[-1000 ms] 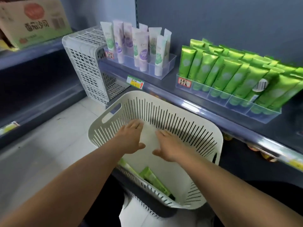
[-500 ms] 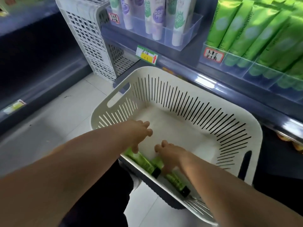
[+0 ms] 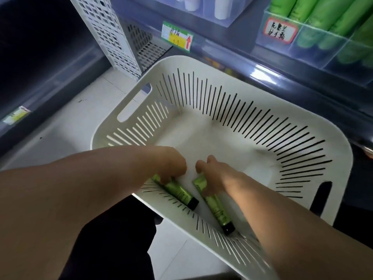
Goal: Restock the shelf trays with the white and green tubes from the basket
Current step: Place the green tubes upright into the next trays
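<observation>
Green tubes, two of them, and both hands are down in the basket on them. The left hand (image 3: 171,165) has its fingers curled down onto the crimped end of the left tube (image 3: 177,191), which lies slanted on the basket's near wall with its black cap pointing toward the person. The right hand (image 3: 214,174) closes around the upper part of the right tube (image 3: 215,208); that tube's black cap sits low by the near rim. The two hands are close together, thumbs nearly meeting, but apart.

The white slotted basket (image 3: 222,77) holds nothing else that shows; its pale floor is bare beyond the hands. It sits tilted, in front of the shelf. Up on the shelf, a clear tray (image 3: 323,49) on the right is packed with green tubes (image 3: 314,15), with a hand-written label (image 3: 279,30) on its front. To the left, another clear tray shows the bottoms of white tubes (image 3: 221,7). A yellow price tag (image 3: 177,36) with a red arrow hangs on the shelf edge.
</observation>
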A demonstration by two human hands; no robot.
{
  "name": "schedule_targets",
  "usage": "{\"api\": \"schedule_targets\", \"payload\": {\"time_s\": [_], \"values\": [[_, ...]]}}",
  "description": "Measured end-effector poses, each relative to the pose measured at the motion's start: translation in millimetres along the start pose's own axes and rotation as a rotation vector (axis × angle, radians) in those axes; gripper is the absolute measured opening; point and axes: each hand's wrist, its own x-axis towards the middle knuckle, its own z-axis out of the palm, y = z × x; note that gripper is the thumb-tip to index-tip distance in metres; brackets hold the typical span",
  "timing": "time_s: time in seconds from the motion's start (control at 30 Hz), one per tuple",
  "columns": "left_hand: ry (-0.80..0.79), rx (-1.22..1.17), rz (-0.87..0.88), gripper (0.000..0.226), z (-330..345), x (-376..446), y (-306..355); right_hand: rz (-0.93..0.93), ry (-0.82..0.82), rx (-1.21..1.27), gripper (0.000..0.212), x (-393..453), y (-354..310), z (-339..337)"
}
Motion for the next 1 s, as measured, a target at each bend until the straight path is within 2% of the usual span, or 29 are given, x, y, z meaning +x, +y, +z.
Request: {"api": "schedule_targets", "payload": {"time_s": [0.17, 0.2, 0.27, 0.33, 0.4, 0.47, 0.53, 0.6, 0.73, 0.9, 1.0], "values": [[-0.014, -0.048, -0.078, 0.037, -5.3, -3.0, -5.6, 0.02, -0.057, -0.091, 0.061, 3.5, -5.5, -1.6], [-0.014, -0.066, -0.105, 0.036, -5.3, -5.5, -9.0, 0.028, -0.072, -0.09, 0.055, 4.8, -6.4, -3.7], [0.039, -0.163, -0.154, 0.032, -7.0, -14.2, -15.4, 0.044, -0.057, -0.032, 0.029, 7.7, -5.8, -7.5], [0.127, -0.295, -0.203, 0.026, -9.6, -24.1, -21.8, 0.097, 0.03, 0.027, 0.017, 9.8, -1.4, -14.1], [0.227, -0.456, -0.244, 0.025, -12.4, -32.3, -27.6, 0.15, 0.169, 0.141, 0.026, 8.7, 4.3, -22.7], [0.311, -0.604, -0.292, 0.035, -13.1, -39.6, -30.2, 0.146, 0.29, 0.286, 0.036, 2.6, 5.0, -33.1], [0.386, -0.712, -0.326, 0.044, -15.9, -46.7, -30.0, 0.127, 0.384, 0.412, 0.032, -8.0, 4.6, -42.6], [0.477, -0.782, -0.348, 0.041, -23.9, -54.9, -26.9, 0.117, 0.448, 0.409, 0.024, -22.8, 4.5, -50.7], [0.66, -0.766, -0.4, 0.026, -48.1, -76.4, -13.9, 0.106, 0.608, 0.381, 0.018, -56.8, 6.5, -59.8], [0.863, -0.678, -0.414, 0.028, -88.4, -110.2, 6.8, 0.063, 0.823, 0.398, 0.02, -105.4, 9.2, -70.2], [0.957, -0.645, -0.4, 0.029, -113.6, -127.8, 20.8, 0.104, 0.939, 0.46, 0.018, -137.5, 10.7, -78.0]]}}
